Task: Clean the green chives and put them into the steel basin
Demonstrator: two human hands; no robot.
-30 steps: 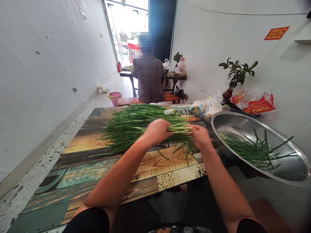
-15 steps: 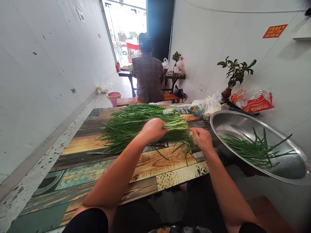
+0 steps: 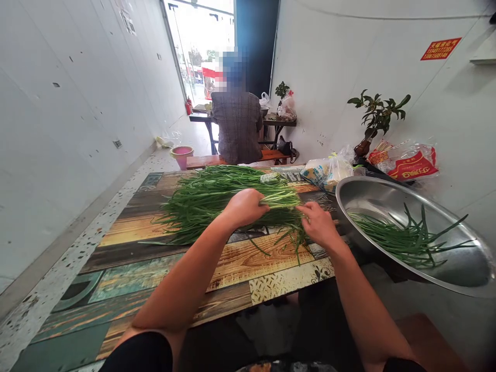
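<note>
My left hand (image 3: 248,206) is closed around a bunch of garlic chives, their pale stalk ends (image 3: 282,199) sticking out to the right. At those ends, my right hand (image 3: 318,223) has its index finger and thumb bent together on the tips; what exactly lies between them is too small to make out. Beneath and behind my left hand spreads a large pile of green chives (image 3: 205,201). Loose trimmed bits (image 3: 298,235) lie below the stalk ends, beside my right hand.
A wide steel basin (image 3: 457,258) with some chives (image 3: 406,237) stands at the right. The wood-patterned table (image 3: 155,279) also bears plastic bags (image 3: 329,170), a red package (image 3: 416,166) and a potted plant (image 3: 362,147). A person (image 3: 237,124) sits on a bench beyond, back turned.
My right hand has moved slightly left, its fingertips coming in against the stalk ends. My left hand keeps its hold on the bunch in the same place.
</note>
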